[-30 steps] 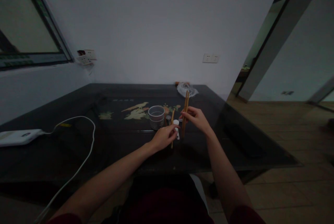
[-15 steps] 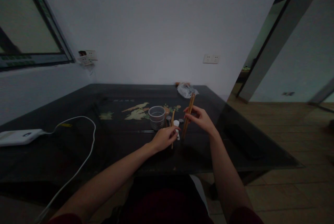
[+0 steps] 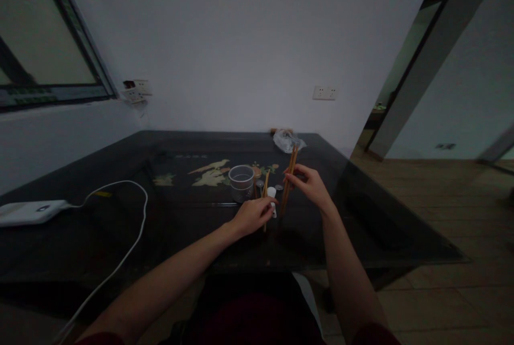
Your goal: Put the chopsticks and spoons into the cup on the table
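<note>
My right hand (image 3: 305, 183) is closed around a bundle of wooden chopsticks (image 3: 289, 176), held nearly upright above the dark table. My left hand (image 3: 256, 214) is low over the table, its fingers pinched on lighter chopsticks (image 3: 266, 184) that stick out above and below it. Beside those fingers lies a white spoon (image 3: 272, 192), partly covered by them. A metal spoon (image 3: 279, 188) rests between the two hands, and another metal spoon (image 3: 259, 184) lies close to the cup. Left of these stands a metal cup (image 3: 241, 184) with a perforated lower wall.
The dark glossy table (image 3: 180, 238) has a bird-and-flower picture on it. A clear plastic bag (image 3: 288, 141) lies at the back by the wall. At the left, a white power bank (image 3: 32, 212) trails a white cable (image 3: 141, 227). A dark flat object (image 3: 375, 222) lies at the right.
The hands and the chopsticks in them keep nearly the same place. The view has shifted very slightly.
</note>
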Available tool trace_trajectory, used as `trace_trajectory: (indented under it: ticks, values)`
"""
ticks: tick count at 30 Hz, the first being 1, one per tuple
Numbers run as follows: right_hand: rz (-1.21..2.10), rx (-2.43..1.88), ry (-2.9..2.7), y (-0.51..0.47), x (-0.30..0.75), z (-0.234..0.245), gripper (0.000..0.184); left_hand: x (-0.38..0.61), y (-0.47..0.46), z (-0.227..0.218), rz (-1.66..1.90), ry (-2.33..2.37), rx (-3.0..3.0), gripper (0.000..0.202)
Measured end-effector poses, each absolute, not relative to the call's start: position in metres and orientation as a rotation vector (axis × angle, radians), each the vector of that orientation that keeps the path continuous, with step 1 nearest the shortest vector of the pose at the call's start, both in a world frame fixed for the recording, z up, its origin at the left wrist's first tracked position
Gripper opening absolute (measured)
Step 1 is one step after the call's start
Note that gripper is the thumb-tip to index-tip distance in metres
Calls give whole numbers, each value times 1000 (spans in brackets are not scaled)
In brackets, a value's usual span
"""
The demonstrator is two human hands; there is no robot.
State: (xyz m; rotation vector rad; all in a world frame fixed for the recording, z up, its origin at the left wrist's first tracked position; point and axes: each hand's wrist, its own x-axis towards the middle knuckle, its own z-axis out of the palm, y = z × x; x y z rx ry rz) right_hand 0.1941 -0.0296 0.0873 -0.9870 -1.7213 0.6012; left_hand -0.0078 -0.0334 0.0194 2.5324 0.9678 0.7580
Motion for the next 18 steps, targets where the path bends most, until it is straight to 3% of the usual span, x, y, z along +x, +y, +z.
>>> trace_trajectory:
  ticks: [13,18]
  values:
    - [565,-1010,-1821,-46,181,95,26,0,-30,15,978,882,2408,26]
    - [603,-1003,-1819,-50,176,97,26,5,-31,17,1034,861,2328,17]
